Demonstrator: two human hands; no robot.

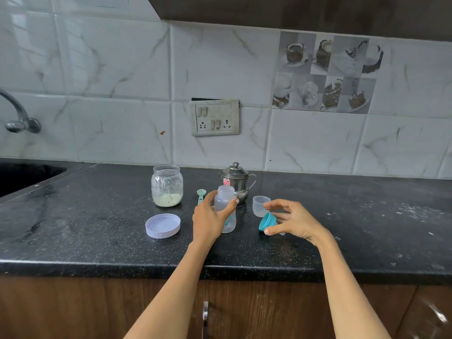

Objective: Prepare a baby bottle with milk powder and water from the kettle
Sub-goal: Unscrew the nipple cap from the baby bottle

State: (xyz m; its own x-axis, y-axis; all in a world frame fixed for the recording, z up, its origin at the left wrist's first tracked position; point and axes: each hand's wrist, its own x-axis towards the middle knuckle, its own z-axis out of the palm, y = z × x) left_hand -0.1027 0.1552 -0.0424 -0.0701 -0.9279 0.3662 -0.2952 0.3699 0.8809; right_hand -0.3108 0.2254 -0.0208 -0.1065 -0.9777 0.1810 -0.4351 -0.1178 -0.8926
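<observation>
On the black counter (97,228), our left hand (208,221) is gripping the bottle (226,206); our right hand (293,221) is pinching the teal ring (266,221) between thumb and fingers, the clear cap (260,206) just beyond its fingertips.

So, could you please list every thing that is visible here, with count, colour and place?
baby bottle: 1, clear, counter centre, open
teal collar: 1, held right of the bottle
clear cap: 1, beside the kettle
kettle: 1, steel, behind the bottle
powder jar: 1, glass, left, open
jar lid: 1, lilac, front left
scoop: 1, green
tap: 1, far left
switchboard: 1, wall
left hand: grips the bottle
right hand: fingers hold the collar
</observation>
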